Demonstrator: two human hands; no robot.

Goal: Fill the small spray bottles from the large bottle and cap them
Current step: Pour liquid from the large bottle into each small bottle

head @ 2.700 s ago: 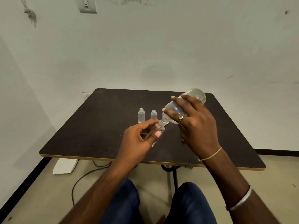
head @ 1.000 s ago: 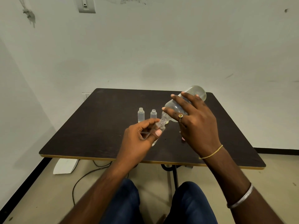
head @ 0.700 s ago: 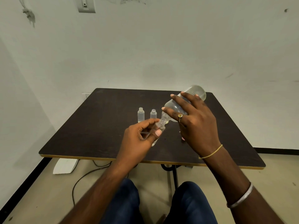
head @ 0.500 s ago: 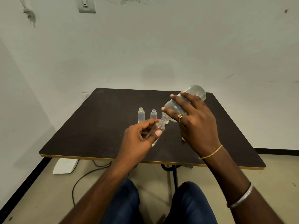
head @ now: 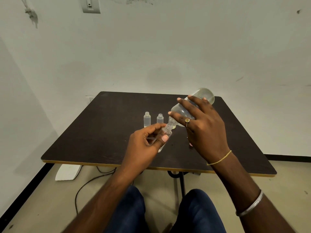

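My right hand (head: 204, 126) grips the large clear bottle (head: 200, 96), tipped steeply with its base up and its neck (head: 171, 122) pointing down-left. The neck meets the mouth of a small clear spray bottle (head: 167, 132), which my left hand (head: 144, 145) holds tilted above the dark table (head: 101, 132); my fingers hide most of its body. Two more small bottles stand upright and uncapped behind my left hand, one (head: 147, 119) on the left and one (head: 160, 118) beside it. I cannot make out the liquid stream.
A small pale item (head: 191, 144) lies on the table under my right palm. Below the table run its black leg (head: 181, 182) and a cable (head: 87, 182); a white object (head: 68, 172) lies on the floor at the left. Walls close in behind and left.
The large bottle's base has risen slightly since the earliest frame, steepening its tilt. Both hands and the small bottle have otherwise stayed in place.
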